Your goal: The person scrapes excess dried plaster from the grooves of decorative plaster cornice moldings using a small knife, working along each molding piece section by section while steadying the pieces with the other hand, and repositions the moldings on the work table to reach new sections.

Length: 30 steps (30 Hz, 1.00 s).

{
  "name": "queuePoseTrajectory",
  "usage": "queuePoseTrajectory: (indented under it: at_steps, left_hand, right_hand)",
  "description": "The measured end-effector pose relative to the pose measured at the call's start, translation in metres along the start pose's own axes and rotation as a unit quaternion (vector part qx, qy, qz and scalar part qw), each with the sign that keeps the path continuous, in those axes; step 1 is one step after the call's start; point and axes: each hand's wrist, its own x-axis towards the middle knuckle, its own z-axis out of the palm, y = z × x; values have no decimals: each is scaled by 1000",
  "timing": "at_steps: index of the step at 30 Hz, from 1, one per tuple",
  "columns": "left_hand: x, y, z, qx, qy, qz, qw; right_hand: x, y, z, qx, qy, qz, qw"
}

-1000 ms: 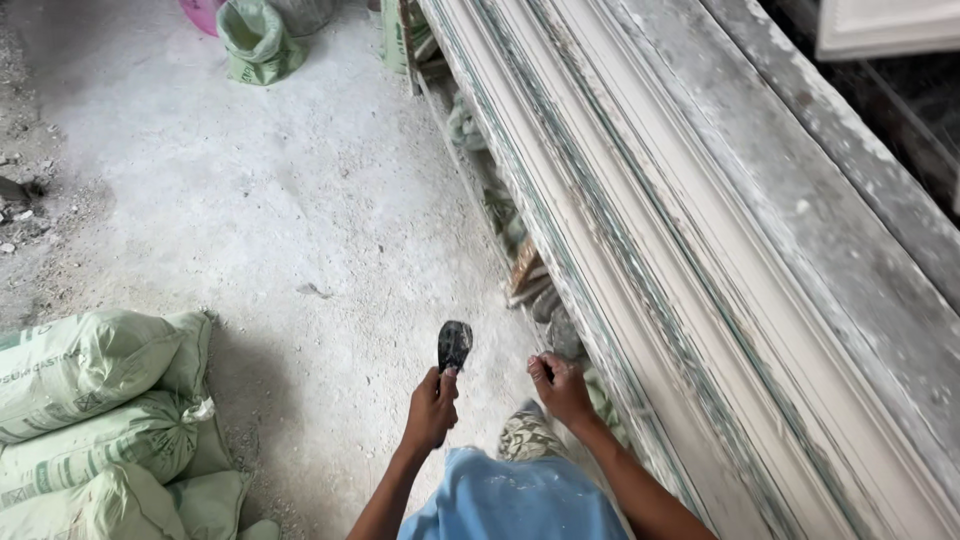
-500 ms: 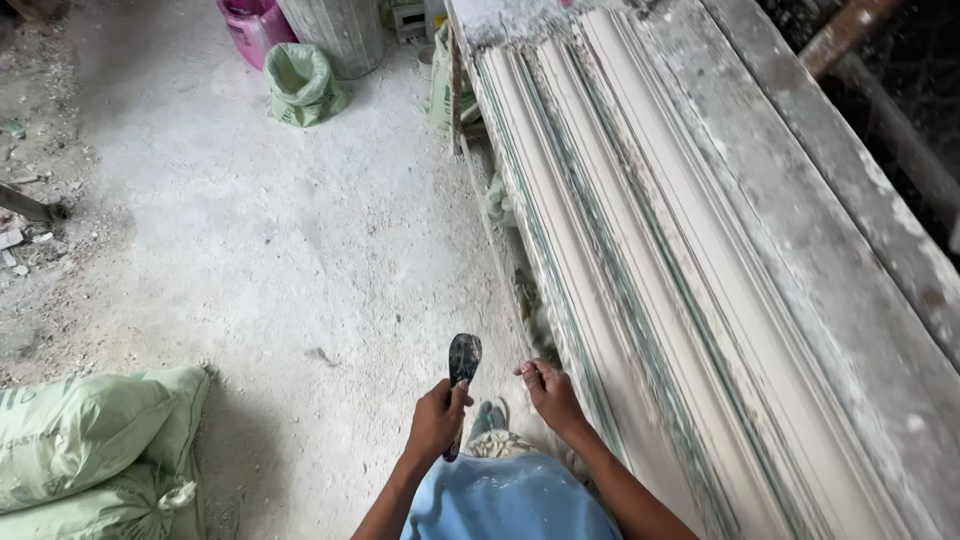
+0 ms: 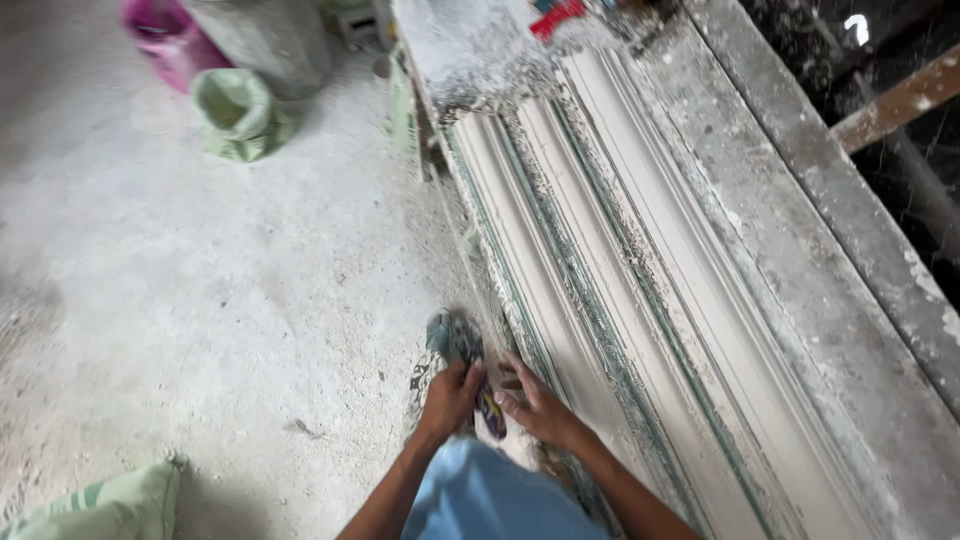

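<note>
Scraper point(image 3: 455, 340) low at bench edge, clenched by handle in left hand point(image 3: 450, 398); rigid and light by the look, blade blurred. Right hand point(image 3: 535, 405) spread open, empty, fingertips against plaster moulding point(image 3: 640, 300): long, stiff, likely brittle, dusty.

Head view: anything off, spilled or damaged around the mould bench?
Nothing broken that shows. White plaster crumbs lie scattered over the far end of the bench and along the green-edged mouldings. A green sack slumps open on the floor. The left hand grips a blurred scraper; the right hand rests on the moulding edge.
</note>
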Motion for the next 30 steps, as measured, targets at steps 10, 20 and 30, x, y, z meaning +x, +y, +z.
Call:
queuePoseTrajectory:
  at_steps: [10, 20, 30]
  left_hand:
    - [217, 143, -35, 130, -250, 95, 955]
    - [271, 160, 19, 366, -164, 441, 803]
    - [251, 163, 95, 477, -255, 561, 628]
  right_hand:
    - [142, -64, -76, -20, 156, 268, 950]
    - [130, -35, -141, -102, 314, 198, 923]
    - [62, -52, -158, -126, 280, 308, 901]
